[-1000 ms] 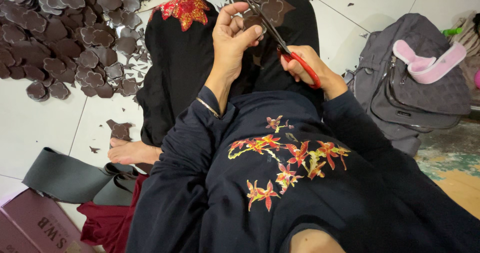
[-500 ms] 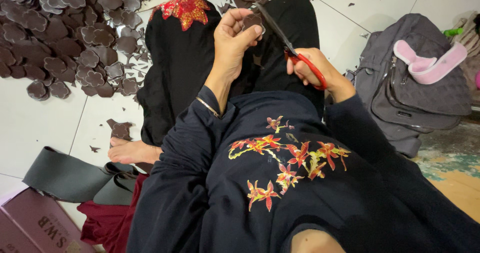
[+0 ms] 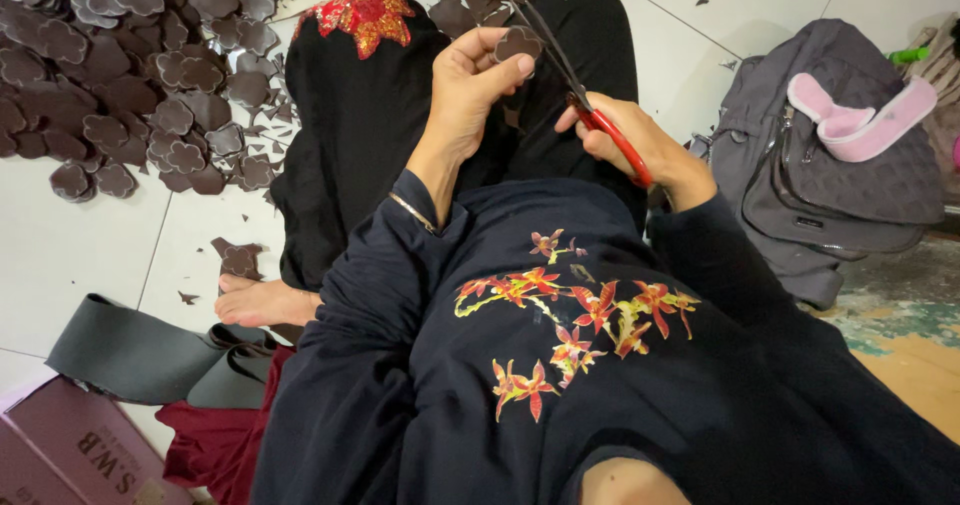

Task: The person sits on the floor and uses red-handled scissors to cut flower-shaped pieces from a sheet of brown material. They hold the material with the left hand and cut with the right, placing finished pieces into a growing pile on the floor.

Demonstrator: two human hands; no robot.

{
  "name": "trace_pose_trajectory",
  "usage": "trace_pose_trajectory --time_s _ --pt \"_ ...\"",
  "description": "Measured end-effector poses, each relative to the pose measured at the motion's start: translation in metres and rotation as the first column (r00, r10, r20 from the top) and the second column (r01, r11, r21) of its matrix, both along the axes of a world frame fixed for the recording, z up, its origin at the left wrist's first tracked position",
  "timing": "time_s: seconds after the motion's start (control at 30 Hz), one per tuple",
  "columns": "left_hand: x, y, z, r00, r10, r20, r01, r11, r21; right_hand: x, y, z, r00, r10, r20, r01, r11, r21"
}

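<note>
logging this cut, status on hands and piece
Left hand pinching brown flower-shaped piece. Right hand gripping red-handled scissors, blades at piece's edge. Nothing in the way.

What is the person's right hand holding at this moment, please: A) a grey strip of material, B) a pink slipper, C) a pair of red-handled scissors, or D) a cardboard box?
C: the right hand grips the red-handled scissors, whose blades point up towards the small dark brown cut-out piece pinched in the left hand.
</note>
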State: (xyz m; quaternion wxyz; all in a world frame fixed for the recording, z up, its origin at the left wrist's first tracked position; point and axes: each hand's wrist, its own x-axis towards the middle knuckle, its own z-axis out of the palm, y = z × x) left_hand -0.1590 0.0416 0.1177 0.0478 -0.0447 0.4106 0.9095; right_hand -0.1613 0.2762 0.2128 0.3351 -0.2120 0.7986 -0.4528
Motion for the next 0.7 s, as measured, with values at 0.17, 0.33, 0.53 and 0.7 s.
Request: trace_pose_trajectory --time_s 0.17,0.33,0.53,0.7 --pt "-0.0009 0.0005 0.0009 1.0 0.011 -0.005 -0.011 1.0 -0.023 0.0006 -0.0028 -0.0021 1.0 -0.01 0.001 0.01 0.999 -0.033" --pt "-0.0014 -0.0004 0.0003 1.0 0.001 -0.01 -0.001 1.0 -0.027 -0.0003 -0.0052 -0.0044 1.0 -0.026 0.017 0.026 1.0 -0.011" --pt "-0.0015 0.0004 -0.0016 1.0 -0.003 -0.011 0.003 0.999 -0.042 -0.0006 -0.0023 -0.0061 1.0 -0.016 0.024 0.016 1.0 0.002" --pt "-0.0004 -0.0009 -0.0007 1.0 -0.004 -0.011 0.004 0.999 -0.047 -0.0017 0.0006 -0.0069 0.999 -0.002 0.034 0.002 1.0 0.002"
